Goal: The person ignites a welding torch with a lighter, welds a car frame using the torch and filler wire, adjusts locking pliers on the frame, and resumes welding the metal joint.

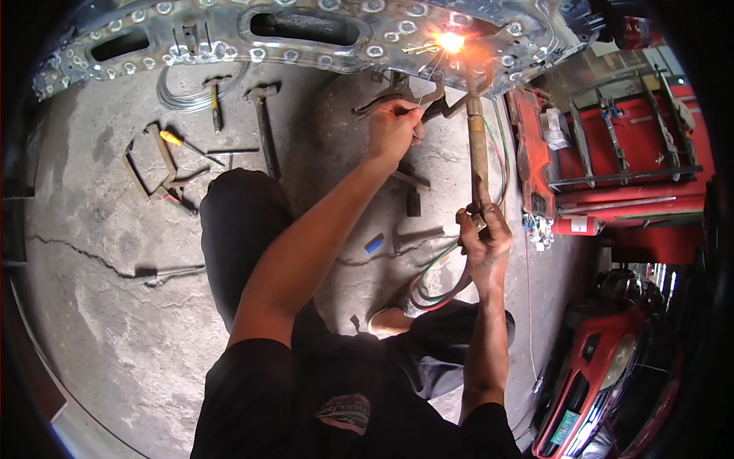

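Note:
My right hand [486, 237] is wrapped round the handle of a brass gas welding torch [476, 141], which points up at a metal car panel [222, 55]. A bright orange flame [451, 42] with flying sparks burns where the tip meets the panel, and the glare hides the tip. My left hand [394, 131] pinches a thin filler rod [420, 99] that reaches toward the flame. Rows of round weld spots line the panel. Next to my left fingers, a pair of locking pliers [438, 98] sits at the panel's lower edge.
Hammers [264, 130], a yellow-handled screwdriver [172, 138], coiled wire [172, 96] and a blue piece [374, 244] lie on the cracked concrete floor. Torch hoses [436, 304] loop beside my leg. Rightward are a red rack [634, 183], a fire extinguisher [575, 226] and a red car [581, 375].

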The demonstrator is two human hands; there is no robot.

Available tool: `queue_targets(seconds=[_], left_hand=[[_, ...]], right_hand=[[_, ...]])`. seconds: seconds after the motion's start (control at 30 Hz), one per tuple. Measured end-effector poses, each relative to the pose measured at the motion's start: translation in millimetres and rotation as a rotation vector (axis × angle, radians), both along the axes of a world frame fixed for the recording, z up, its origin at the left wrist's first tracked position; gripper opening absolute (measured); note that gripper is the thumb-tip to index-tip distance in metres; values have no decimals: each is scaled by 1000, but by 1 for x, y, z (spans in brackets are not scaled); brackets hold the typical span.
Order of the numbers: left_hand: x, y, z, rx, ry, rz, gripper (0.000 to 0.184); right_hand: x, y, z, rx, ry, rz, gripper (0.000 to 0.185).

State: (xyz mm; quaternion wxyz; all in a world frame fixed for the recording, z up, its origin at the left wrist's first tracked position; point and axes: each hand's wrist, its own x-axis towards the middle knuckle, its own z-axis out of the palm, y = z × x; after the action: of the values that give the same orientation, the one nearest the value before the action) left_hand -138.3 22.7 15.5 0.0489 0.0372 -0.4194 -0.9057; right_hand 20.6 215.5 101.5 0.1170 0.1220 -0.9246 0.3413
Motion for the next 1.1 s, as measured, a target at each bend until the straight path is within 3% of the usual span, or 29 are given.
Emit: queue_targets(seconds=[1.1], left_hand=[[12,3,-4,25,-16,1,11]], right_hand=[[-2,2,-6,-20,-8,5,58]])
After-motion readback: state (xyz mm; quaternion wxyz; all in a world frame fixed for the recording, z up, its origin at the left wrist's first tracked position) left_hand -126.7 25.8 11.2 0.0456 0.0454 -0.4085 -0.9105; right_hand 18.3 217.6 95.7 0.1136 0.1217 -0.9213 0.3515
